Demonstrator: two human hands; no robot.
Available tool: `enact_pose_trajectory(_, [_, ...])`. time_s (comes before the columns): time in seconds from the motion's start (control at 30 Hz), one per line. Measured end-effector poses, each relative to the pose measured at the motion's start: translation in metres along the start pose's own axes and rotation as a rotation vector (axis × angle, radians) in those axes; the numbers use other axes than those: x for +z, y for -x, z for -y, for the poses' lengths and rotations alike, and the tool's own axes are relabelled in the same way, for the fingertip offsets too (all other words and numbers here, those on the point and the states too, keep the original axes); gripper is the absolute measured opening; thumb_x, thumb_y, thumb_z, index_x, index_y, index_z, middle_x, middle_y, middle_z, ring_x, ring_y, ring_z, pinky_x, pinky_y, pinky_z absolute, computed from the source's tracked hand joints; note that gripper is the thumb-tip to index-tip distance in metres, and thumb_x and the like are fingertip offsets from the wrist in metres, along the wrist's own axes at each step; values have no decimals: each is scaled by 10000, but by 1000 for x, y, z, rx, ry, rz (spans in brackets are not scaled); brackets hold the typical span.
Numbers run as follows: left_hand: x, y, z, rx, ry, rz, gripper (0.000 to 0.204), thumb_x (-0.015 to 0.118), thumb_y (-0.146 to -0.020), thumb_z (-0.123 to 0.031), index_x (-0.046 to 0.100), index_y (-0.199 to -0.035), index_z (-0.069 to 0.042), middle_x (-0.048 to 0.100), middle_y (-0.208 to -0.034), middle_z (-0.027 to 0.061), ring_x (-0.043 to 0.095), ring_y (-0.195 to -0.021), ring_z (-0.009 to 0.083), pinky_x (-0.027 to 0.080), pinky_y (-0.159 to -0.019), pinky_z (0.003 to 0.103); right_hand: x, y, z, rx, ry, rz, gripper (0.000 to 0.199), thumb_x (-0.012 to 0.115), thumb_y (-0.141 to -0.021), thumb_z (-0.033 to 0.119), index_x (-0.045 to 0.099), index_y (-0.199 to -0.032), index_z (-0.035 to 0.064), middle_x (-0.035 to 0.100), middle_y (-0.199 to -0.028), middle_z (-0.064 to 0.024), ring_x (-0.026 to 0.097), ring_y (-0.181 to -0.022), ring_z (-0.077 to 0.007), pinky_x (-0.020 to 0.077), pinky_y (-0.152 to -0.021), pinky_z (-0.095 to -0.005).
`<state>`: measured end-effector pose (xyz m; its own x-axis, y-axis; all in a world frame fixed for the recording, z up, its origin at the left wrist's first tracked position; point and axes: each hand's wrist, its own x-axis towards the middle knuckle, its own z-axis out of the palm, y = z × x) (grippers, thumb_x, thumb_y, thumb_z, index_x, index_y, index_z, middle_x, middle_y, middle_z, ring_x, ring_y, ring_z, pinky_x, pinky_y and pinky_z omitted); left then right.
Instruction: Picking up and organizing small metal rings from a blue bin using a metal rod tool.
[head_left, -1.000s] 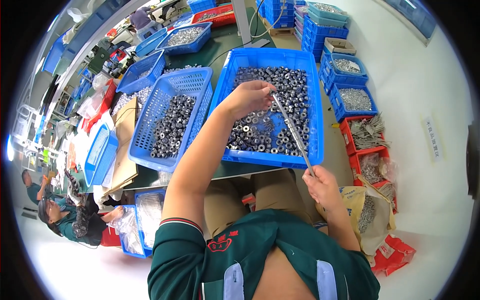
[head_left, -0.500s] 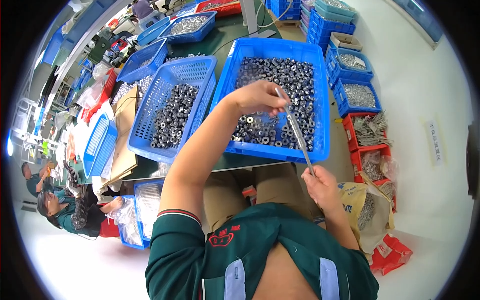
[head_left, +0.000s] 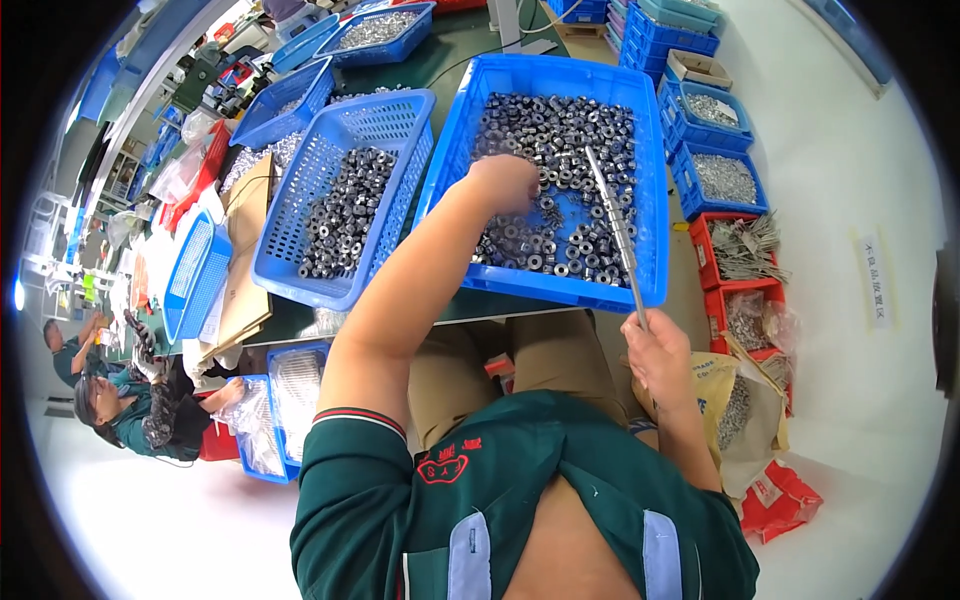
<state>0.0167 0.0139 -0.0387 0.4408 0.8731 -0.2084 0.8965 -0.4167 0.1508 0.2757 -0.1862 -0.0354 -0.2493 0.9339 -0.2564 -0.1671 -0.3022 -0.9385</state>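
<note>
My right hand (head_left: 658, 352) is closed round the lower end of a thin metal rod (head_left: 637, 288), which slants up over the right side of a big blue tray (head_left: 655, 235). Several small metal collars sit threaded along the rod's middle. In the tray lies a heap of dark and silvery metal rings (head_left: 560, 135), with a patch of blue bottom showing. My left hand (head_left: 508, 184) reaches down among the rings near the tray's middle, its back turned up. Its fingers point down, shadowed and blurred, so whether they hold a ring cannot be made out.
Left of the tray stands a blue perforated basket (head_left: 275, 235) of similar rings. Cardboard (head_left: 250, 235) lies beside it. Stacked bins (head_left: 725, 180) of metal parts and an open yellow sack (head_left: 715, 385) stand to the right. Another person (head_left: 140, 425) sits at far left.
My left hand has left the rod's upper end and dropped into the rings. The rod now stands more upright, held by my right hand alone. The view has shifted slightly.
</note>
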Motion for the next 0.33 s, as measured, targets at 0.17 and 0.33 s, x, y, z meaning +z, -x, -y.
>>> enact_pose_trajectory(0.17, [10, -3, -7, 4, -202, -73, 145, 628, -686, -137, 701, -807, -108, 670, -889, 127, 648, -856, 304, 525, -702, 414, 2, 1, 1, 12, -10, -9, 93, 527, -907, 130, 516, -898, 39, 410, -573, 63, 346, -413, -6, 249, -378, -166])
enact_pose_trajectory(0.33, [15, -4, -3, -4, -119, -47, 150, 591, -723, -111, 695, -828, -89, 668, -906, 138, 640, -894, 305, 520, -743, 411, 3, 1, 1, 8, -17, -22, 109, 529, -882, 127, 509, -887, 20, 396, -545, 48, 323, -393, -12, 261, -357, -164])
